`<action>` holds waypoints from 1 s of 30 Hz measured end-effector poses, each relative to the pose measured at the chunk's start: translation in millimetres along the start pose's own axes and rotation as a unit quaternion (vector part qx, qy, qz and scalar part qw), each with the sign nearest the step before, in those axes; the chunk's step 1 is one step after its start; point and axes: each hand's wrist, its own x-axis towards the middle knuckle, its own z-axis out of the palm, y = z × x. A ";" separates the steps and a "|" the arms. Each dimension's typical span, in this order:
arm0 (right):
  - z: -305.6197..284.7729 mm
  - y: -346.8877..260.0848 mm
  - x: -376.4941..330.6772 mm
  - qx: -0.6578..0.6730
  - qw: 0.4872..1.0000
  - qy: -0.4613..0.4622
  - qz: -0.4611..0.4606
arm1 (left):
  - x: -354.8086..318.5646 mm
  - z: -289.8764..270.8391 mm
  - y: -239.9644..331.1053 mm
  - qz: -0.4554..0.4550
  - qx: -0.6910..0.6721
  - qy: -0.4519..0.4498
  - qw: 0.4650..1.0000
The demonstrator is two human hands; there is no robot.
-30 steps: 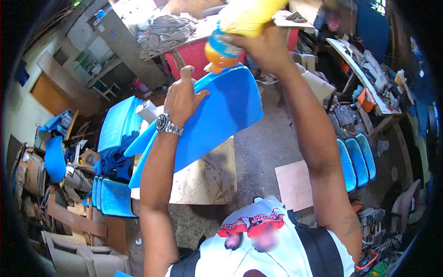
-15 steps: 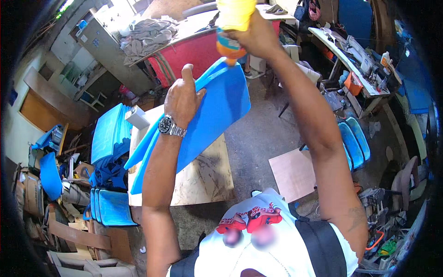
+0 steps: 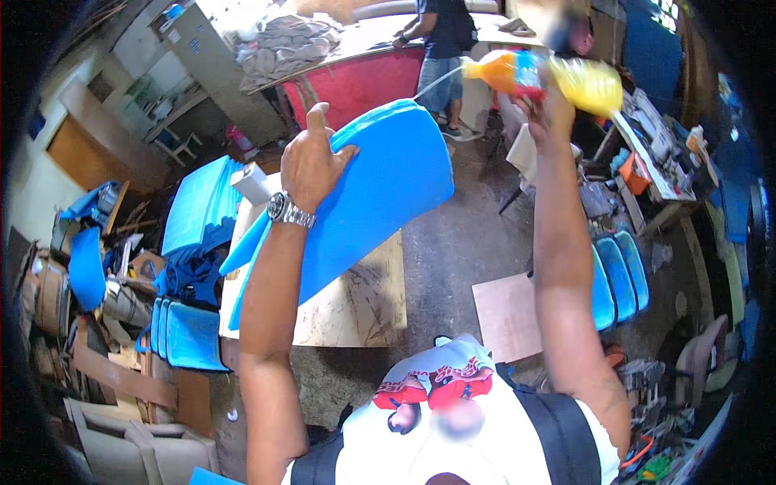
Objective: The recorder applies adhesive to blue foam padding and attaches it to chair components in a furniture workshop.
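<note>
Panel [image 3: 372, 186], blue, is held up over the board [image 3: 364, 311]. The left hand [image 3: 311, 166] grips it, thumb on the near face, index finger raised. The right hand [image 3: 554, 113], beyond and right of the board, is wrapped around a bottle [image 3: 588, 83] tipped sideways; a pale strand [image 3: 439, 83] runs from its tip to the panel's top edge. Blue sheets [image 3: 194, 206] are stacked left of the board; a person [image 3: 444, 32] stands beyond it at a counter [image 3: 352, 90].

Slanting blue panel [image 3: 372, 178], yellow bottle [image 3: 584, 82] sideways, pale strand [image 3: 439, 83] between them
</note>
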 end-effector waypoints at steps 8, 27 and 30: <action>-8.6 173.4 -158.0 0.469 0.859 0.039 0.203 | 50.8 14.2 11.5 -0.069 0.026 -0.094 0.993; 45.7 111.7 -199.7 0.369 0.906 -0.070 0.195 | -43.6 -377.4 -253.2 -0.025 0.566 0.048 0.823; 38.2 124.7 -215.0 0.346 0.917 -0.047 0.194 | -94.4 -470.4 -316.9 0.098 0.651 -0.010 0.752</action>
